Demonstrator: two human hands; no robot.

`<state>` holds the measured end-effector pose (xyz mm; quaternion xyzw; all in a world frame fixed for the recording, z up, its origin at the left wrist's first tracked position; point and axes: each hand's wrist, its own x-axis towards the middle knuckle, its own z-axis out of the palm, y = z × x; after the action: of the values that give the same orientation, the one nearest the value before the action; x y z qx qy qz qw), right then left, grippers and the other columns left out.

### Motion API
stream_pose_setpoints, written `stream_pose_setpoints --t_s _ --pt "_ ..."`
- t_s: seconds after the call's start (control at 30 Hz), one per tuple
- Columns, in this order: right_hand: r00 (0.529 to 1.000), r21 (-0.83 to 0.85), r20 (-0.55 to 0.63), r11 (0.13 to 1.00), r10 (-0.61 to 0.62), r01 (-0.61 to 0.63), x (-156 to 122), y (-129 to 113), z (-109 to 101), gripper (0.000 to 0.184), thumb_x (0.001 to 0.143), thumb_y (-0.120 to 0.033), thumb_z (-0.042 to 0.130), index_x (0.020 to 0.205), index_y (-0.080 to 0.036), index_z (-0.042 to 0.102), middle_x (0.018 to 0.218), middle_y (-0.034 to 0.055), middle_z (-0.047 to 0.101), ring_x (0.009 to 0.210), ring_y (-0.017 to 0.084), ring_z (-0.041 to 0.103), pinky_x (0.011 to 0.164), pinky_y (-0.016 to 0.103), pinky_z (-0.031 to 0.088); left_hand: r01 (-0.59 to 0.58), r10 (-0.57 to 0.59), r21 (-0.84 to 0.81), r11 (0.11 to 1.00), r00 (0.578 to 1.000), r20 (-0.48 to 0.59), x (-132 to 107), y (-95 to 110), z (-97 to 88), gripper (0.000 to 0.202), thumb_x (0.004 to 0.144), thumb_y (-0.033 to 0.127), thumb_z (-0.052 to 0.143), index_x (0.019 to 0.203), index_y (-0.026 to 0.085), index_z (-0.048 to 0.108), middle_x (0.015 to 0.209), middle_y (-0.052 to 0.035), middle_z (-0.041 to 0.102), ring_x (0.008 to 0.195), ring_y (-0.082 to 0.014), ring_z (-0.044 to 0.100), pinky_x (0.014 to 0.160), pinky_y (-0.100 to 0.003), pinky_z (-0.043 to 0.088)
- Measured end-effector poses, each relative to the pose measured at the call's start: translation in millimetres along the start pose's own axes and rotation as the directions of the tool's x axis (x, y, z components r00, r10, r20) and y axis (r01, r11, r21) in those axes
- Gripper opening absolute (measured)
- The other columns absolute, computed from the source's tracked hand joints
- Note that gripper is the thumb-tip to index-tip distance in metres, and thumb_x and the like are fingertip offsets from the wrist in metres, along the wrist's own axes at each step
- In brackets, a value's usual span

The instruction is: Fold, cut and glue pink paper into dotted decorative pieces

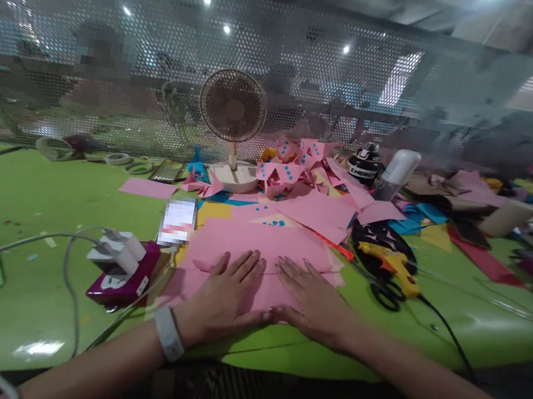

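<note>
A sheet of pink paper lies in front of me on top of other pink sheets, with what looks like a folded edge running across under my fingers. My left hand rests flat on it, fingers stretched forward, a pale band around the wrist. Beside it my right hand also presses flat, its fingers spread. The two thumbs nearly meet at the paper's near side. Neither hand grips anything. Behind the sheet is a heap of cut and folded pink paper pieces, some with blue dots.
To the left stand a purple power strip with white plugs and a phone. A small fan stands behind. At right lie a yellow glue gun, black scissors and a bottle. A perforated metal screen closes the back.
</note>
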<state>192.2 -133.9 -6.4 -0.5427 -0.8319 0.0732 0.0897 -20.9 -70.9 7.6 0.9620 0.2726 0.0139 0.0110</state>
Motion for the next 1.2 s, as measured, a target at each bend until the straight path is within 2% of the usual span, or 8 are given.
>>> stream_pose_setpoints --t_s 0.2,0.37,0.57,0.7,0.83,1.03,1.13,1.2 --pt "0.997 -0.053 -0.015 0.996 0.077 -0.078 -18.5 12.2 -5.7 0.077 0.086 -0.063 0.028 0.142 -0.010 0.026 0.147 0.0135 0.024 0.137 0.024 0.020 0.112 0.045 0.015 0.009 -0.009 -0.011 1.000 1.000 -0.005 1.0 4.0 -3.6 0.085 0.082 0.072 0.019 0.143 0.013 0.023 0.148 -0.0155 0.020 0.137 -0.0309 0.014 0.108 -0.052 0.012" --pt "0.995 -0.046 -0.025 0.994 0.095 -0.096 -24.6 19.4 -3.5 0.076 0.086 -0.063 0.028 0.143 -0.013 0.025 0.147 0.0115 0.024 0.137 0.024 0.020 0.112 0.047 0.016 0.031 -0.031 -0.005 0.999 1.000 0.001 -1.4 4.0 -4.3 0.086 0.082 0.072 0.019 0.143 0.012 0.022 0.148 -0.0148 0.019 0.137 -0.0306 0.014 0.109 -0.051 0.013" --pt "0.995 -0.023 -0.018 0.995 0.101 -0.102 -24.1 18.3 -4.2 0.077 0.086 -0.064 0.026 0.143 -0.012 0.023 0.147 0.0118 0.022 0.137 0.022 0.018 0.113 0.044 0.014 0.142 -0.143 0.021 0.990 0.988 0.049 -20.8 -4.3 -7.9 0.090 0.081 0.073 0.020 0.143 0.008 0.018 0.149 -0.0151 0.015 0.137 -0.0304 0.011 0.109 -0.050 0.013" --pt "0.996 0.006 0.000 0.996 0.087 -0.087 -25.8 19.8 -7.1 0.078 0.086 -0.064 0.026 0.143 -0.011 0.021 0.148 0.0110 0.019 0.138 0.022 0.016 0.113 0.042 0.013 0.194 -0.195 0.037 0.980 0.980 0.037 -34.1 -12.6 -6.0 0.089 0.081 0.072 0.022 0.143 0.008 0.020 0.149 -0.0139 0.015 0.137 -0.0291 0.012 0.110 -0.047 0.013" --pt "0.990 0.001 -0.006 0.990 0.141 -0.141 -33.9 27.3 -7.6 0.080 0.086 -0.065 0.026 0.143 -0.010 0.021 0.149 0.0107 0.016 0.138 0.022 0.015 0.113 0.041 0.013 0.213 -0.214 0.033 0.976 0.976 0.025 -40.8 -18.1 -2.3 0.089 0.081 0.072 0.024 0.143 0.008 0.021 0.149 -0.0133 0.015 0.138 -0.0287 0.011 0.110 -0.045 0.014" --pt "0.984 -0.042 -0.035 0.983 0.176 -0.178 -42.5 35.4 -9.7 0.078 0.086 -0.064 0.027 0.141 -0.009 0.030 0.147 0.0125 0.025 0.136 0.025 0.021 0.112 0.042 0.017 0.217 -0.217 0.028 0.976 0.976 0.006 -42.7 -18.8 -0.4 0.089 0.081 0.071 0.023 0.143 0.008 0.019 0.149 -0.0133 0.014 0.138 -0.0278 0.010 0.111 -0.043 0.012" --pt "0.981 -0.060 -0.059 0.980 0.187 -0.191 -36.5 38.8 -21.2 0.073 0.086 -0.061 0.031 0.133 -0.007 0.044 0.139 0.0163 0.040 0.131 0.028 0.034 0.108 0.042 0.025 0.204 -0.203 0.024 0.979 0.979 -0.018 -43.7 -19.8 1.4 0.088 0.081 0.071 0.023 0.143 0.009 0.020 0.149 -0.0142 0.016 0.137 -0.0286 0.012 0.110 -0.045 0.012" --pt "0.967 -0.070 -0.133 0.971 0.219 -0.230 -25.5 38.9 -34.3 0.063 0.086 -0.057 0.037 0.122 -0.010 0.055 0.129 0.0162 0.053 0.121 0.029 0.046 0.101 0.041 0.034 0.189 -0.188 0.019 0.982 0.981 -0.040 -44.6 -21.4 3.8 0.087 0.082 0.071 0.024 0.143 0.010 0.020 0.149 -0.0143 0.016 0.137 -0.0287 0.012 0.110 -0.045 0.013"
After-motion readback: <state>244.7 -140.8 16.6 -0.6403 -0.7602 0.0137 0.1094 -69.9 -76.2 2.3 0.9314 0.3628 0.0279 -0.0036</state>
